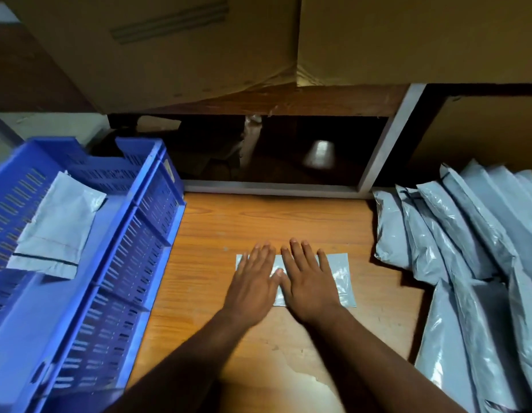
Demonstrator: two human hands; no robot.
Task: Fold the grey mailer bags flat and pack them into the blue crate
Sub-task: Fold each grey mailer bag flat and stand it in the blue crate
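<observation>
Packing storeroom: cardboard cartons (407, 37); mailer bags (467, 234); blue crate (115, 263)

- Crate (145, 234): bright blue plastic; side walls patterned with rows of narrow vertical slots.
- Folded mailer bag in crate (54, 225): pale grey, with one thin dark line across its near end.
- Mailer bag on table (337, 277): glossy pale grey with white glare patches.
- Stack of mailer bags (473, 248): grey, shiny, creased.
- Table (258, 222): orange-brown wood grain.
- Cardboard boxes (407, 40): plain tan.
</observation>
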